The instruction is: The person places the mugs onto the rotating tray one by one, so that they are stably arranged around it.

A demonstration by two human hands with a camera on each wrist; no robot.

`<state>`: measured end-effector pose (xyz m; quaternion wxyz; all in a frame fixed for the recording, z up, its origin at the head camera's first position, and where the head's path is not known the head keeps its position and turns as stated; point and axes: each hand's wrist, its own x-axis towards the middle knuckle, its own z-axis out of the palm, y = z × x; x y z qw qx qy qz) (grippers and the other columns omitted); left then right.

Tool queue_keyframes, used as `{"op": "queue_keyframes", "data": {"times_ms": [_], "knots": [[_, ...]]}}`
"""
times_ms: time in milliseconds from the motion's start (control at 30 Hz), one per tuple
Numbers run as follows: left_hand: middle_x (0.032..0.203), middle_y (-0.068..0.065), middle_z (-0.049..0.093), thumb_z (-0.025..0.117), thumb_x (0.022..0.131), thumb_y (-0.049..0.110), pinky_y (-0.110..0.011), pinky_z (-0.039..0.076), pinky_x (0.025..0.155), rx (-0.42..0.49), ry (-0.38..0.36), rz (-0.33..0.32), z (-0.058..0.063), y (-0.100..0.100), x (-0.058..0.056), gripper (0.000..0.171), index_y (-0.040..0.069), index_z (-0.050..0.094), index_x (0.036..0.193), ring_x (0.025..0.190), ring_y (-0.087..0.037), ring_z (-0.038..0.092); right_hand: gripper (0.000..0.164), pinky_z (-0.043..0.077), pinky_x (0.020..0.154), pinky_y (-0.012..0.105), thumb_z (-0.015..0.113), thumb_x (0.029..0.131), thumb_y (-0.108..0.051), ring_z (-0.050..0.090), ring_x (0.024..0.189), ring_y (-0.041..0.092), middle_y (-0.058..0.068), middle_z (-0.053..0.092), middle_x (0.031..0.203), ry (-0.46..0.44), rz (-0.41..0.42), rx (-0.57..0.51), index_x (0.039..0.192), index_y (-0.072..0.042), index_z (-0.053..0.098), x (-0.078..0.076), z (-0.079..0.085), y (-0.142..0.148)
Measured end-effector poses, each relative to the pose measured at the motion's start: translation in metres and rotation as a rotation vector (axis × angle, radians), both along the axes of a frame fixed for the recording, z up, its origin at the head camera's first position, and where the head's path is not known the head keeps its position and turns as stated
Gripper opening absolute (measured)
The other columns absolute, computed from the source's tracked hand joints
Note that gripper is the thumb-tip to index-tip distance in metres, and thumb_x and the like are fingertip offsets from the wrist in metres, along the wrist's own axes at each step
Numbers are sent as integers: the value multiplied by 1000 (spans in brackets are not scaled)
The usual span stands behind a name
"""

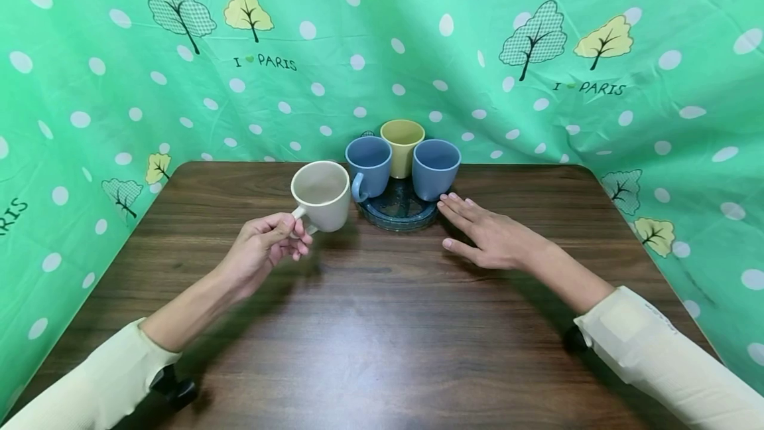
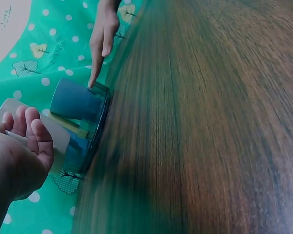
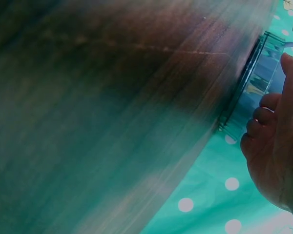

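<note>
My left hand (image 1: 271, 241) grips a cream mug (image 1: 322, 198) by its handle, holding it upright just left of a round glass tray (image 1: 396, 217). On that tray stand a blue mug (image 1: 369, 168) with its handle toward the front left, a yellow cup (image 1: 402, 144) at the back, and a second blue cup (image 1: 436, 170) on the right. My right hand (image 1: 489, 234) has its fingers extended, fingertips right at the tray's right rim beside the second blue cup. In the left wrist view, the cream mug (image 2: 58, 136) partly hides the things behind it.
A dark wooden table (image 1: 370, 337) carries everything. Behind it and along both sides hangs a green curtain (image 1: 334, 58) with white dots and printed trees. A black wrist device (image 1: 173, 387) sits under the left sleeve.
</note>
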<state>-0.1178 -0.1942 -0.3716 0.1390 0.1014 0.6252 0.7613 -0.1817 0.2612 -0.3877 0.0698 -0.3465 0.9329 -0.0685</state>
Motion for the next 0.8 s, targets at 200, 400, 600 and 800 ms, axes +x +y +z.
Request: {"op": "queue_keyframes", "data": {"times_ms": [200,400,600,800], "knots": [[95,1,80,54,121,22,-23,61,76,-3,0,-11,-1,5,-1,30,12,72,99,85,-10,76,81,24,142,62,53,119,-51,17,178,39,17,18,190,-5,-2,-1,180,-7,23,0,1,0],[96,1,80,54,121,22,-23,60,76,-7,1,-27,-1,10,-2,30,12,72,99,85,-10,75,81,25,142,63,52,119,-52,18,178,39,17,19,190,-11,-10,-8,180,-8,24,1,1,0],[96,0,80,52,121,21,-24,60,76,-1,5,-41,-1,15,-2,31,12,72,100,85,-11,75,81,25,142,63,53,119,-53,19,177,39,16,19,190,-2,-9,-9,180,-8,24,1,1,0],[95,0,80,51,122,19,-24,61,76,-18,4,-45,-1,22,-4,31,11,72,100,85,-11,75,81,26,141,63,52,119,-53,18,177,39,16,19,190,0,-5,-6,180,-8,25,0,0,0]]}}
